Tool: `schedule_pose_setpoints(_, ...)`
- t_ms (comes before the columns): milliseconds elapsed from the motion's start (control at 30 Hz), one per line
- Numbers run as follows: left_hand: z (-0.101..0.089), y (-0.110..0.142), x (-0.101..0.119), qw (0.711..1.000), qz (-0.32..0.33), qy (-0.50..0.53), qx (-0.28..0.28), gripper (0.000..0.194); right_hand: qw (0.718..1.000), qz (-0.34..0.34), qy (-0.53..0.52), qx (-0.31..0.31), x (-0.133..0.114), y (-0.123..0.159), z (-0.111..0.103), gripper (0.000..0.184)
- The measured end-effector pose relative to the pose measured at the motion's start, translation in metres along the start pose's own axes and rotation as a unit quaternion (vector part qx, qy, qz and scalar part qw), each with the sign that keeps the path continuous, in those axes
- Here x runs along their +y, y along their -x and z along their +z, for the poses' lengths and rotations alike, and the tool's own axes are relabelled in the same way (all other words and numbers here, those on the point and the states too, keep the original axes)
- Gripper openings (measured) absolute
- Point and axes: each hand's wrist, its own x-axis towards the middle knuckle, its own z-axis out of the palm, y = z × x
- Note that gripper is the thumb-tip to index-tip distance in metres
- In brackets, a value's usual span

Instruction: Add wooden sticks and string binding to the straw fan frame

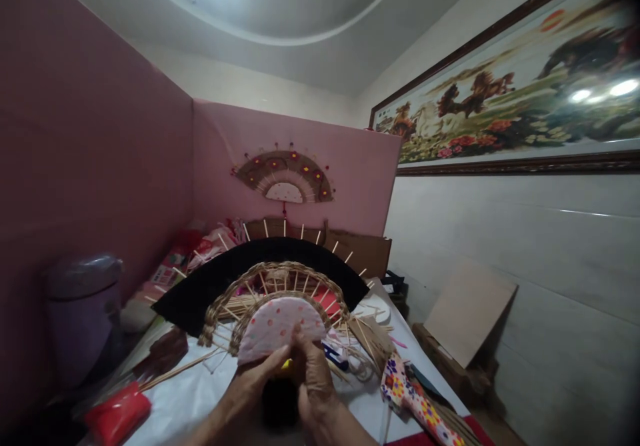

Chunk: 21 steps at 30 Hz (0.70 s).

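I hold up a hand fan [260, 279] with thin wooden ribs, a black cloth outer band, a braided straw arc and a pink dotted half-round centre [277, 323]. My left hand [257, 376] pinches the lower edge of that pink centre, thumb on its face. Pressed against it from the right, my right hand [313, 373] grips the fan's base, fingers closed. A small yellow object [287, 365] shows between the two hands; what it is stays unclear.
A finished fan [285, 176] hangs on the pink partition. The white-covered table [200, 393] carries loose straw strips [365, 346], flowered fabric [415, 399], a red packet [117, 416]. A lidded bin [83, 313] stands left; a board [470, 309] leans on the right wall.
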Motion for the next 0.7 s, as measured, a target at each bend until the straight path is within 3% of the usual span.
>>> schedule_pose_setpoints(167, 0.003, 0.001, 0.008, 0.994, 0.026, -0.109, -0.022, 0.051, 0.995, 0.077, -0.061, 0.027, -0.015, -0.003, 0.001, 0.033)
schedule_pose_setpoints(333, -0.009, -0.01, 0.007, 0.97, 0.099, -0.221, -0.024, 0.028, 0.995, 0.038, -0.093, 0.014, -0.033, -0.01, 0.002, 0.028)
schedule_pose_setpoints(400, -0.013, -0.01, 0.008, 0.917, 0.127, -0.376, -0.039, 0.011, 0.994, 0.016, -0.107, 0.016, -0.04, -0.012, 0.001, 0.027)
schedule_pose_setpoints(500, -0.012, -0.002, 0.013, 0.788, 0.185, -0.579, -0.103, 0.023, 0.991, -0.024, -0.131, 0.017, -0.048, -0.019, -0.004, 0.031)
schedule_pose_setpoints(700, 0.008, 0.019, 0.007, 0.591, 0.271, -0.731, -0.206, 0.009, 0.988, -0.079, -0.125, 0.035, -0.068, -0.034, -0.016, 0.032)
